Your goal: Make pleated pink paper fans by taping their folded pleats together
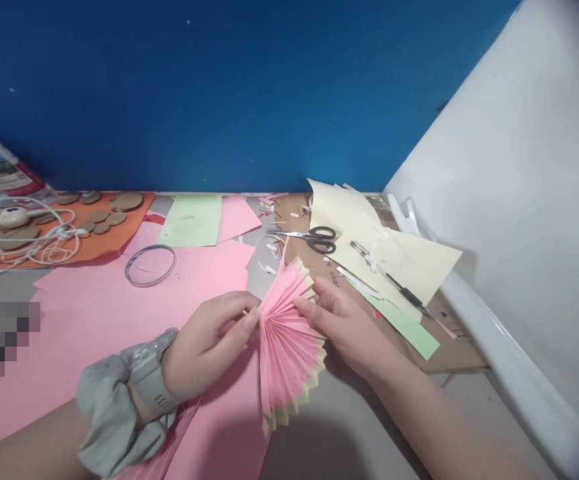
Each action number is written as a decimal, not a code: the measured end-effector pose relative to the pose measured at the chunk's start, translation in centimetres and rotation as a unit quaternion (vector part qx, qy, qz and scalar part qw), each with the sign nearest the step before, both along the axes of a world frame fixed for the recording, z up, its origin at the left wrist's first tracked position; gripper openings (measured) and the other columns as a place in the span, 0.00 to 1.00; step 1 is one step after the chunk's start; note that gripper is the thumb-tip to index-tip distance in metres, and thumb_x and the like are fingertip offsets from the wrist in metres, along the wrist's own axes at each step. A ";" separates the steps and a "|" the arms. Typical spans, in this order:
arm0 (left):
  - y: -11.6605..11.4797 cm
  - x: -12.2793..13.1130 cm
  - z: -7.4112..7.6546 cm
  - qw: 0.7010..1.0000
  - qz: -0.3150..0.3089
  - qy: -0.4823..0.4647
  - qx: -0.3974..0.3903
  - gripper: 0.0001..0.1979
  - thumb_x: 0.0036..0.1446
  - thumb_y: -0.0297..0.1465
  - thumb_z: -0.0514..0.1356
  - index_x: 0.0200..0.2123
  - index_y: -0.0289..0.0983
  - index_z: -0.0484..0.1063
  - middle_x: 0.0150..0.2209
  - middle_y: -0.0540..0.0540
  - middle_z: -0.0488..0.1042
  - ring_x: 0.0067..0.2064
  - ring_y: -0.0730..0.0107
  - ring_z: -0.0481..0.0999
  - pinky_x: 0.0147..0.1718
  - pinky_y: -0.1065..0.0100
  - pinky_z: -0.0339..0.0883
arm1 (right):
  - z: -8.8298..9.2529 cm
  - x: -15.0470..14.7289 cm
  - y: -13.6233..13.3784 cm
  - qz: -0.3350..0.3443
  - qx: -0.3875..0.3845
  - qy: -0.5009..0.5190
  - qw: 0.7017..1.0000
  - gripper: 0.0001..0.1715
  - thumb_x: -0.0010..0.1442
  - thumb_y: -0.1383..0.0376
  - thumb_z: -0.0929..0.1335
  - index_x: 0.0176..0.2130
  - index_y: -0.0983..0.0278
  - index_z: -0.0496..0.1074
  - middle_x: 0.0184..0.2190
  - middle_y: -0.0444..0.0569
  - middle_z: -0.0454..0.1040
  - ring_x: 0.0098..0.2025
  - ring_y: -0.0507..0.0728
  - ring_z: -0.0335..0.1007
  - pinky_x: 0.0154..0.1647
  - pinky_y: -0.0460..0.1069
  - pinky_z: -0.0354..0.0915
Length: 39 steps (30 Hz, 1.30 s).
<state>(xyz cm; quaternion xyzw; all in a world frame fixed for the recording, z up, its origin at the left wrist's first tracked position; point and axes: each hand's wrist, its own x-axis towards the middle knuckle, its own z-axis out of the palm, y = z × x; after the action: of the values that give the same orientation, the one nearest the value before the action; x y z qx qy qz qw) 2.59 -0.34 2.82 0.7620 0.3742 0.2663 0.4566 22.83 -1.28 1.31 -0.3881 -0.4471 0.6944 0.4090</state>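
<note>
Between my two hands is a pleated pink paper fan (pixel 289 340) with a pale yellow zigzag edge, spread in a half circle. The thumb and forefinger of my left hand (pixel 219 330) pinch it at the gathered centre of the folds. My right hand (pixel 342 317) grips its outer edge at the upper right, thumb in front and the other fingers behind, partly hidden. A grey watch and a grey scrunchie are on my left wrist. Beneath my left hand lie large pink paper sheets (pixel 94 313).
Black-handled scissors (pixel 319 237) lie beyond the fan. Right of them are pale yellow sheets (pixel 399 253), a pen (pixel 399 287) and a green paper strip (pixel 409 333) on cardboard. Behind are a tape ring (pixel 169 273), a green sheet (pixel 192 220), white cables (pixel 34 233) and a bottle (pixel 4 167).
</note>
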 end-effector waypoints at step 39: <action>0.8 0.2 1.0 0.964 0.052 -0.112 -0.235 0.13 0.61 0.39 0.51 0.28 0.37 0.59 0.16 0.58 0.62 0.16 0.84 0.59 0.17 0.79 0.53 | 0.5 -0.8 -1.4 -0.022 0.114 -0.223 0.968 0.15 0.60 0.58 0.64 0.47 0.59 0.61 0.39 0.46 0.66 0.40 0.52 0.66 0.40 0.48 0.64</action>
<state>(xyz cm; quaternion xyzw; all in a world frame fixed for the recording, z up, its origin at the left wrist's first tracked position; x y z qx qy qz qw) 2.75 0.48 3.77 0.5780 0.4115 0.2782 0.6474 22.06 -2.67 1.80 -0.4934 -0.5946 0.5256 0.3560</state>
